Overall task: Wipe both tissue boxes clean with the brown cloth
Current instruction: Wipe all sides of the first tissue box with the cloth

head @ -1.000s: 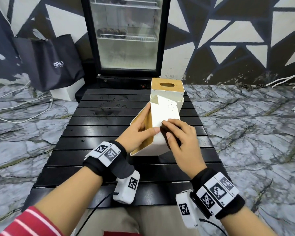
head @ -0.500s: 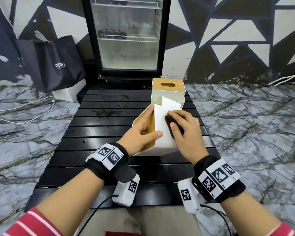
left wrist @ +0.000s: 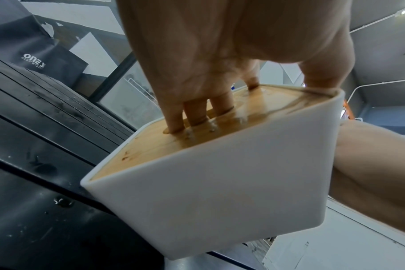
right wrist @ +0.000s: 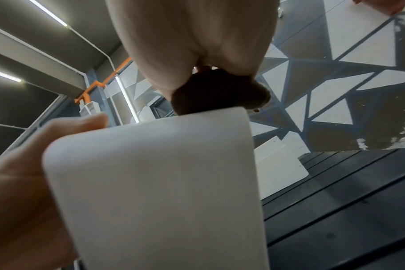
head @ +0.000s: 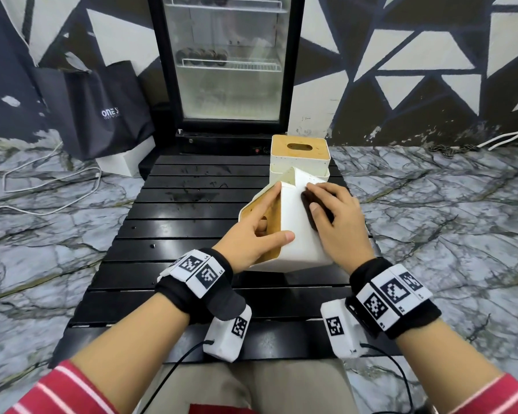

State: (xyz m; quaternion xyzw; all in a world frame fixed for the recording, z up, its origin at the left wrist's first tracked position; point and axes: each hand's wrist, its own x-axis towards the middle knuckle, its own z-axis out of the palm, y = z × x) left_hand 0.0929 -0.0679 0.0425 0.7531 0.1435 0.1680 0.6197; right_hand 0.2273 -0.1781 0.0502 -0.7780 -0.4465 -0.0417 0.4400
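On the black slatted table [head: 192, 228], the near white tissue box [head: 293, 216] [left wrist: 220, 182] [right wrist: 162, 173] is tipped over with its wooden lid facing left. My left hand [head: 251, 237] [left wrist: 208, 54] grips it, fingers in the lid's slot and thumb on the white face. My right hand [head: 338, 222] [right wrist: 197, 36] holds the brown cloth [head: 307, 200] [right wrist: 220, 91] pressed on the upturned white face near its far end. Behind it, the second tissue box [head: 299, 158] stands upright and untouched.
A glass-door fridge [head: 231, 70] stands just behind the table's far edge. To its left, a black shopping bag [head: 102, 112] leans on the wall over a white box [head: 126, 162]. White cables [head: 42, 186] lie on the marble floor at left.
My right hand has slid the brown cloth along the box's white face, away from me toward its far end. The left hand keeps its grip and the box stays tipped.
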